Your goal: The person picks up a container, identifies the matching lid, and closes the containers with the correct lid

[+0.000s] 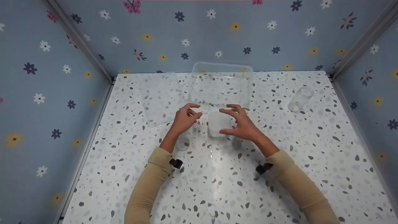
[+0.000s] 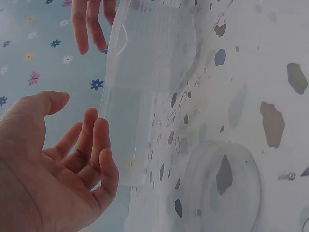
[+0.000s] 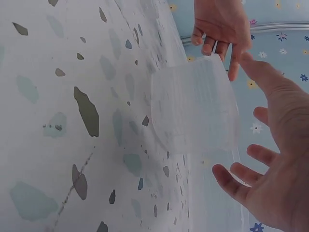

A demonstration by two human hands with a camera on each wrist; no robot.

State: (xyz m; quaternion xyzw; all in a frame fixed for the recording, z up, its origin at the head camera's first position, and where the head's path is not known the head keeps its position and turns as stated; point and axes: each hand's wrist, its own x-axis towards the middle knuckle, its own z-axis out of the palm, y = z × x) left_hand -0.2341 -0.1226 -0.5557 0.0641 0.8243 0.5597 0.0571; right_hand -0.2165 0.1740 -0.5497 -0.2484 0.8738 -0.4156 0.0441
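container (image 1: 217,124) stands on our table (image 1: 236,199) with our right hand (image 1: 242,124) spread around one side and left hand (image 1: 184,120) relaxed opposite, neither gripping it. we'd say it's set down, but the bigger tub (image 1: 224,64) and clear jar (image 1: 301,99) sit apart from it, nothing nested yet.

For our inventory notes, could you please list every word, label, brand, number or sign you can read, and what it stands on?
None: no text can be read on the frosted container, the large clear tub or the flowered wall.
Any faint marks on the clear jar would be too small to read.
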